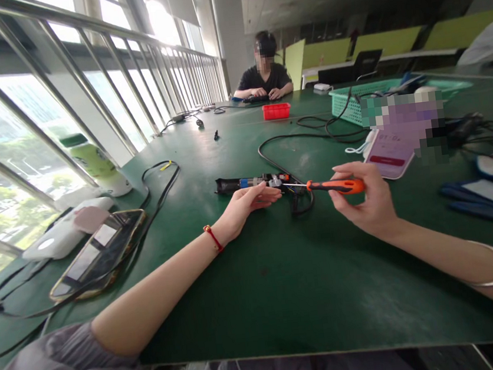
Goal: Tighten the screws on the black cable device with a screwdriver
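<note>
My right hand (pixel 364 198) grips an orange-and-black screwdriver (pixel 340 185) by its handle, fingers closed around it. The screwdriver's thin shaft points left and its tip meets the right part of a long black device (pixel 229 185), which has a blue section and bare inner parts with small wires. Over the near side of that device, my left hand (pixel 253 203) holds it against the table, with the thumb along it. Part of the device is hidden behind the left fingers. A black cable (pixel 264 147) loops behind the device on the green table (pixel 312 296).
At left lie a phone (pixel 103 255), a white case (pixel 56 233), a green-and-white bottle (pixel 97 166) and black straps. A propped phone (pixel 395 144) stands before a green basket (pixel 347 108) at right. Farther back are a red bin (pixel 276 111) and a seated person (pixel 265 79).
</note>
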Action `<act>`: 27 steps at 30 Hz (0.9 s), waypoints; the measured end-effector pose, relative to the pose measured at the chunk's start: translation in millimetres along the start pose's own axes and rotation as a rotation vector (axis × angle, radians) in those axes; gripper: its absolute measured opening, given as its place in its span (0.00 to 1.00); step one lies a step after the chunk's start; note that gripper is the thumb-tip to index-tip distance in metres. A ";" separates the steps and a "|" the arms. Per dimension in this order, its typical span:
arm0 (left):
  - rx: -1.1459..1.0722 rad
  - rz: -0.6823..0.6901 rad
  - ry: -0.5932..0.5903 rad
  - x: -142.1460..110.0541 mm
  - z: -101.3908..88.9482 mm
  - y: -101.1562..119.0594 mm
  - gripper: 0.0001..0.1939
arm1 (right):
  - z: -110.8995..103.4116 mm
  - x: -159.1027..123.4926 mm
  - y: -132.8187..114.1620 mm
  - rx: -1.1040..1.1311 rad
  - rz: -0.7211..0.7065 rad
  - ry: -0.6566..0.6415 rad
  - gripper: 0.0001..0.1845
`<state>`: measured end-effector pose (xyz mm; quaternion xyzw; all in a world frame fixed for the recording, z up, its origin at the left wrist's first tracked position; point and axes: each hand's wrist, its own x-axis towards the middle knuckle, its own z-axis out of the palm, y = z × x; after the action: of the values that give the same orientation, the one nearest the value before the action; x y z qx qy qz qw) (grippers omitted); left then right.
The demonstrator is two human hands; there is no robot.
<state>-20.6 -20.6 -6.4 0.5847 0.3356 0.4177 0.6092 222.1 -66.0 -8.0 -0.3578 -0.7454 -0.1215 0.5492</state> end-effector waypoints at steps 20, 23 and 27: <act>0.075 0.014 0.101 -2.7 4.8 0.2 0.11 | 0.2 -1.9 0.8 0.025 0.041 -0.062 0.20; 0.068 0.012 0.083 -1.5 3.0 -1.0 0.11 | 1.6 -2.3 1.9 0.014 0.008 -0.007 0.22; 0.055 0.018 0.049 -0.9 2.3 -1.4 0.10 | 2.2 -2.1 2.4 0.039 -0.016 0.030 0.23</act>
<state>-18.8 -22.3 -7.7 0.5938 0.3565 0.4282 0.5805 222.5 -63.9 -11.2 -0.3392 -0.7423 -0.1163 0.5661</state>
